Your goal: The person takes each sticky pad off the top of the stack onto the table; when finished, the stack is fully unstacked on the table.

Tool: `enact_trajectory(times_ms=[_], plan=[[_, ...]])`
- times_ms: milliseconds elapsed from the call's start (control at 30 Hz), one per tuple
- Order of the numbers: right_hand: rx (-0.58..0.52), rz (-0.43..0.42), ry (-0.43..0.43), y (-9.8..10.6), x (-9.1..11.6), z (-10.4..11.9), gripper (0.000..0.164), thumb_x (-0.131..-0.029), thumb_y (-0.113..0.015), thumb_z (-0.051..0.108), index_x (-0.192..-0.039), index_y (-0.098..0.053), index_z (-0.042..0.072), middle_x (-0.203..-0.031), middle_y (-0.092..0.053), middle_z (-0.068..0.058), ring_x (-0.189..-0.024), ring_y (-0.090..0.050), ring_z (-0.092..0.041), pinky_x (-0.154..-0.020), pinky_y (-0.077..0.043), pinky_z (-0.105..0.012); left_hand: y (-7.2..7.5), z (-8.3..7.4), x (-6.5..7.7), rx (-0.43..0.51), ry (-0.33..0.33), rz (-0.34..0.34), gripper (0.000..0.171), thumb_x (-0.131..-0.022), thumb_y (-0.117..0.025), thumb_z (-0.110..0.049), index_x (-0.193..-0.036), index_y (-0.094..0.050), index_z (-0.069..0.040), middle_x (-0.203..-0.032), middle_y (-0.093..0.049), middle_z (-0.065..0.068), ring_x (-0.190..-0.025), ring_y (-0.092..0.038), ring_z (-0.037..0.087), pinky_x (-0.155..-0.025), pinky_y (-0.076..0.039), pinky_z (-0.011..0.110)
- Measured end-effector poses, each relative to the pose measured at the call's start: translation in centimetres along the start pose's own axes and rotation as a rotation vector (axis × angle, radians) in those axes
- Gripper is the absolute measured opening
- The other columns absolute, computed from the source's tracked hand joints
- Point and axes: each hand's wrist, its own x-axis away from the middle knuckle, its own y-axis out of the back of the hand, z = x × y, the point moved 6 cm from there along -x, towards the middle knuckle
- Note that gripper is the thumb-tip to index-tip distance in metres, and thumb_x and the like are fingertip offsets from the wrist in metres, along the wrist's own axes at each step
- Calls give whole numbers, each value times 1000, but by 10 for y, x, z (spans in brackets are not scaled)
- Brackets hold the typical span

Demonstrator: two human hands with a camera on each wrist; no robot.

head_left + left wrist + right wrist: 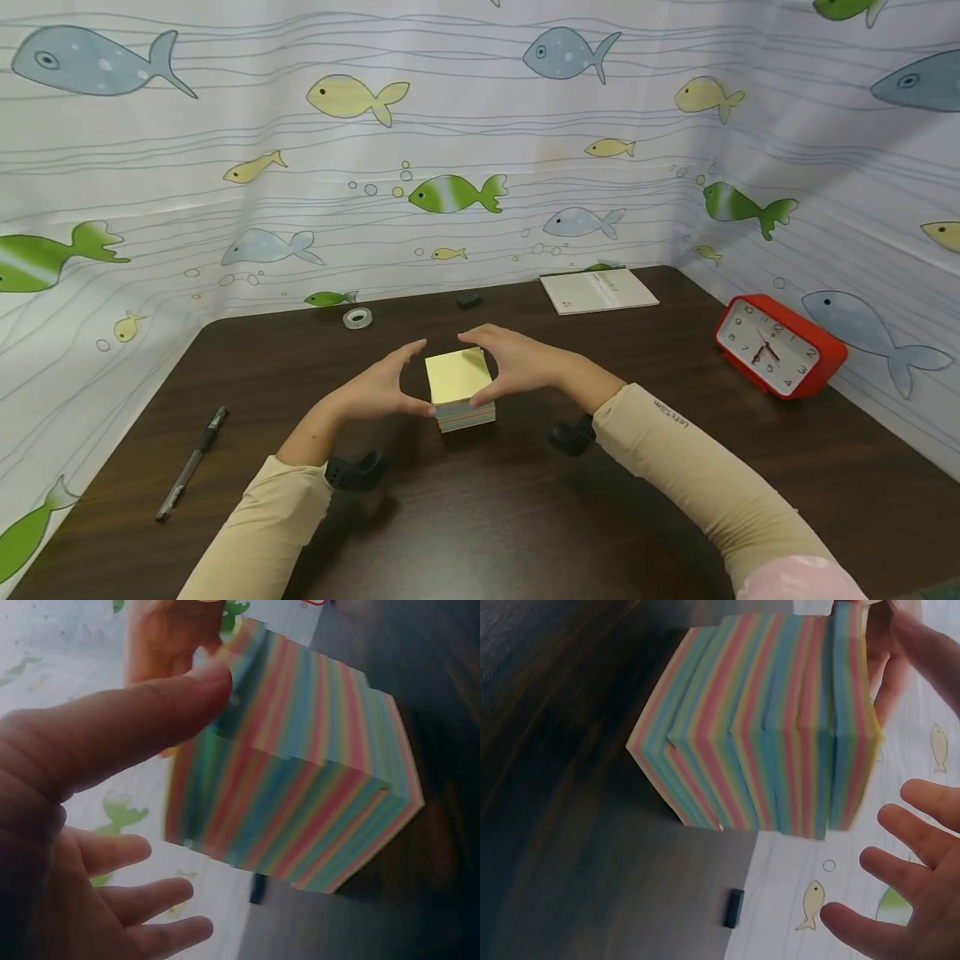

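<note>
A block of stacked sticky-note pads (459, 377) stands at the middle of the table, pale yellow on top. Its sides (292, 772) are striped pink, yellow, blue and green, and the pads sit slightly offset from one another. My left hand (378, 386) curves around the left side, thumb tip right at the front left corner near the top. From the right, my right hand (525, 360) arches around the block with its thumb tip overlapping the upper front edge. The other fingers of both hands are spread apart beside the block, as the right wrist view shows for the right fingers (900, 874).
A pen (192, 464) lies at the left. Toward the back are a roll of tape (357, 317), a small dark block (468, 300) and a pale notebook (599, 291). A red alarm clock (780, 345) stands at the right. Fish-patterned curtain (450, 100) surrounds the table (480, 533).
</note>
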Motion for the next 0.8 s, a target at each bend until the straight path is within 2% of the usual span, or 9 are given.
enact_trajectory(times_ms=[100,200,400,600,800], plan=[[24,28,6,-6,-8,3,95,-64,-71,50,-136,-27,8,-134,-31,-5,-114,-37,-15,-88,-36,-30,-5,7,-1,46,9,14,102,-63,-76,-37,-138,-15,-3,-138,-23,18,-123,-23,36,-91,-26,54],[35,65,-24,-10,-14,-1,97,-63,-72,48,-137,-24,9,-133,-31,-5,-110,-39,-14,-85,-38,-28,-11,10,-3,78,3,24,101,-63,-77,-35,-137,-16,-2,-135,-26,19,-122,-25,36,-90,-27,53],[16,114,-63,-20,-15,-11,99,-61,-75,44,-137,-25,6,-125,-40,-5,-93,-44,-11,-75,-40,-23,-23,10,-11,117,-17,-5,101,-60,-79,-31,-136,-17,-3,-129,-33,16,-117,-32,31,-90,-30,50],[19,80,-22,-21,-18,-11,85,-60,-76,44,-126,-40,4,-107,-47,-1,-86,-45,-11,-71,-41,-23,-25,11,-13,146,-47,-51,92,-61,-79,-29,-131,-25,-5,-123,-39,11,-115,-35,28,-90,-31,48],[21,40,-18,-16,-20,-14,81,-59,-75,44,-122,-43,6,-105,-46,0,-85,-45,-11,-70,-42,-23,-22,13,-12,166,-56,-60,89,-62,-79,-30,-129,-27,-4,-127,-35,11,-118,-32,30,-91,-29,49]])
